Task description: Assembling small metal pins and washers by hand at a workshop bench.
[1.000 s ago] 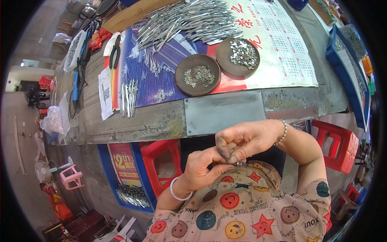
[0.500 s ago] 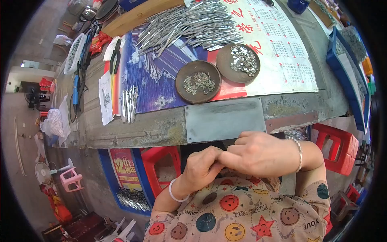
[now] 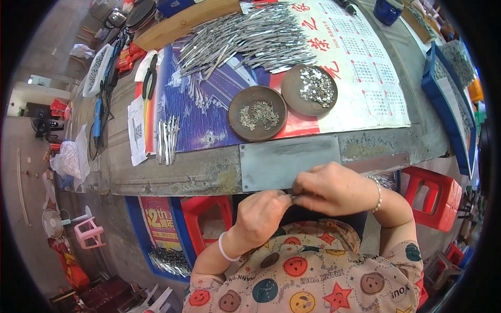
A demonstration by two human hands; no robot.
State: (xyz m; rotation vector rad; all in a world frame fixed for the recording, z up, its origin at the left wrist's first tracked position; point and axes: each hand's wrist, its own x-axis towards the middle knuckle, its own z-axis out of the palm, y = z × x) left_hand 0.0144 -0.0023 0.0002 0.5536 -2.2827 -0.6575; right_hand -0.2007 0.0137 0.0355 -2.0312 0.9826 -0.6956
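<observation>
My left hand (image 3: 260,219) and my right hand (image 3: 334,189) meet in front of the bench edge, fingertips pinched together. Between them a sliver of a small metal piece (image 3: 297,196) shows; most of it is covered by the fingers. Just beyond my hands, a grey metal plate (image 3: 289,161) lies at the bench's front edge. Behind it stand a round brown dish (image 3: 242,130) of small thin metal bits and another brown dish (image 3: 297,107) of shiny round discs. Farther back lies a large heap of slim metal strips (image 3: 245,39).
At left on the bench are a small row of metal strips (image 3: 167,141), black-handled pliers (image 3: 150,81) and a blue pen-shaped tool (image 3: 97,117) with a cable. A blue tray (image 3: 430,86) sits at the right edge. Red stools (image 3: 436,201) stand below the bench.
My hands have drawn slightly apart at the fingertips, and my right hand has shifted up toward the plate. The metal piece now shows between them. The whole view has tilted a little.
</observation>
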